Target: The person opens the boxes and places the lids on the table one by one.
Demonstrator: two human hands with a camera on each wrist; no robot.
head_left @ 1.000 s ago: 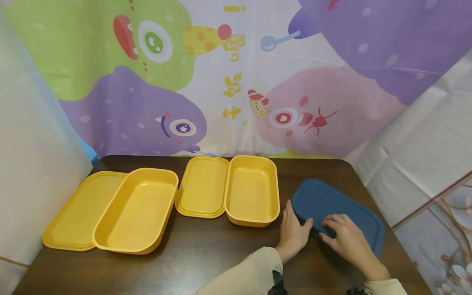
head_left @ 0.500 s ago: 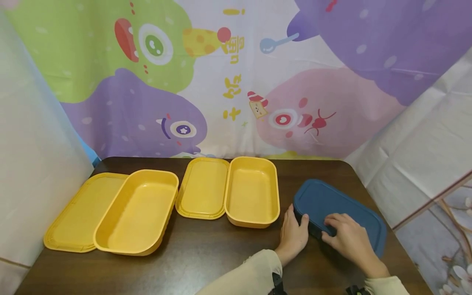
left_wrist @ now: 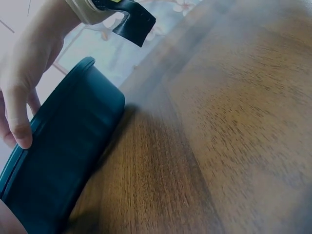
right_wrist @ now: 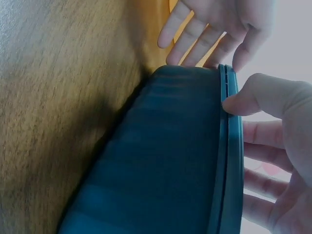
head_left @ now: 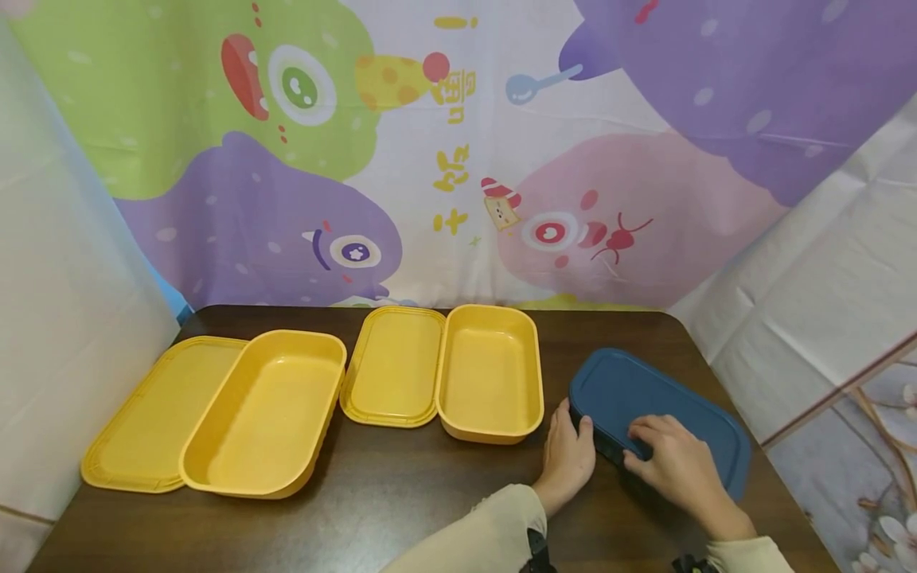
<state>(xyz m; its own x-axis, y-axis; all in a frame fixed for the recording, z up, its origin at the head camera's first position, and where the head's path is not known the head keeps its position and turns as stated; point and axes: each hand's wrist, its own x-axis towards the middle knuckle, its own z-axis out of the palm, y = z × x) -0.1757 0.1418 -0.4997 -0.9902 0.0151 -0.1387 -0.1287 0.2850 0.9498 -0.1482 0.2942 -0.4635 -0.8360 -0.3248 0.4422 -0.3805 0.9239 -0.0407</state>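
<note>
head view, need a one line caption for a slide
Both hands, left hand and right hand, grip the near edge of a closed blue lunch box beside two open yellow ones.

Bright, even light; blurred wrist views
</note>
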